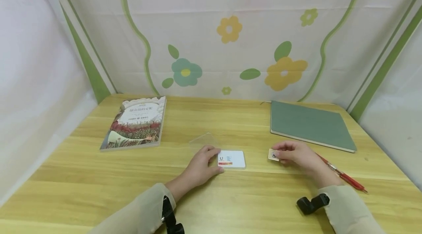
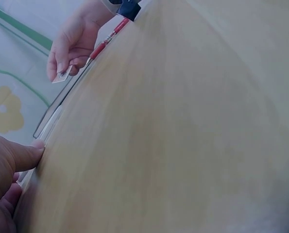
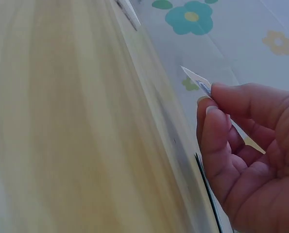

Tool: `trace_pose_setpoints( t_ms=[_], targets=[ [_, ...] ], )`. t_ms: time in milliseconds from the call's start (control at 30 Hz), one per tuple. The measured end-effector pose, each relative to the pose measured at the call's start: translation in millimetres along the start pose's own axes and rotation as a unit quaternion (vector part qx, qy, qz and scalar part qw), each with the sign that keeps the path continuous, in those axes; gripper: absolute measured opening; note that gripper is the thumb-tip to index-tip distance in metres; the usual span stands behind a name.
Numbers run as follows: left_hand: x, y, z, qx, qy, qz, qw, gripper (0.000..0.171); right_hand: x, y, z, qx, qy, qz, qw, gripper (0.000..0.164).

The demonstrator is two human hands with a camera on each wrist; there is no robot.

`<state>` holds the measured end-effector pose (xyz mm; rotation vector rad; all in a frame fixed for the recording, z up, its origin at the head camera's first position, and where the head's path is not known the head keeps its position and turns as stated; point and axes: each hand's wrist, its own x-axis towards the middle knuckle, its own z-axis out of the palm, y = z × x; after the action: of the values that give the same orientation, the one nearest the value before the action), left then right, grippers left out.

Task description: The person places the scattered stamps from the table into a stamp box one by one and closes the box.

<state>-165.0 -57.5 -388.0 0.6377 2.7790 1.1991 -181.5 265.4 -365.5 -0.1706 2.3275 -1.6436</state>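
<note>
Small square piece (image 1: 273, 155), pale and with a dark round mark, is in the right hand (image 1: 293, 154) of the person, pinched between the thumb and a finger, and from the left wrist view I see that it is held off the table (image 1: 250, 204). Left hand (image 1: 199, 167) is at the left end of a white card (image 1: 238, 159), which lies flat on the wood with its printed logo facing up; the thumb is at its near edge and the fingers at the far one, so this hand is narrowed around it. Behind the left hand there is a clear flat piece (image 1: 204, 138), but what it is exactly I cannot tell. The card and the square piece are well apart, with bare wood between them. In my judgement, the step in hand is one of holding: one hand keeps the card steady, and the other presents the small piece by its edge. For the next move, I think, the pinch should be light but sure, because so thin a piece could slip or turn, and the card should be kept from sliding. Near the right wrist lies a red pen (image 1: 352, 181), which the sleeve (image 1: 347, 206) could perhaps push.
</note>
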Motion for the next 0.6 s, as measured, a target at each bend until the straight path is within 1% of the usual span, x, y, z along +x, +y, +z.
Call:
trace_pose_setpoints(
  t_ms=[167,400,600],
  targets=[
    [-1.2,0.0,0.7,0.0,0.001,0.0,1.0,0.058,5.9,-3.7,10.8,0.019,-0.001,0.001,1.0,0.031],
    [-0.8,0.6,-0.1,0.004,0.0,0.0,1.0,0.058,15.3,-9.6,26.3,0.026,-0.005,0.0,1.0,0.036],
    [-0.7,0.2,-0.2,0.003,-0.001,-0.002,1.0,0.059,21.4,-15.0,38.8,0.035,-0.009,0.003,0.999,0.033]
  ],
)
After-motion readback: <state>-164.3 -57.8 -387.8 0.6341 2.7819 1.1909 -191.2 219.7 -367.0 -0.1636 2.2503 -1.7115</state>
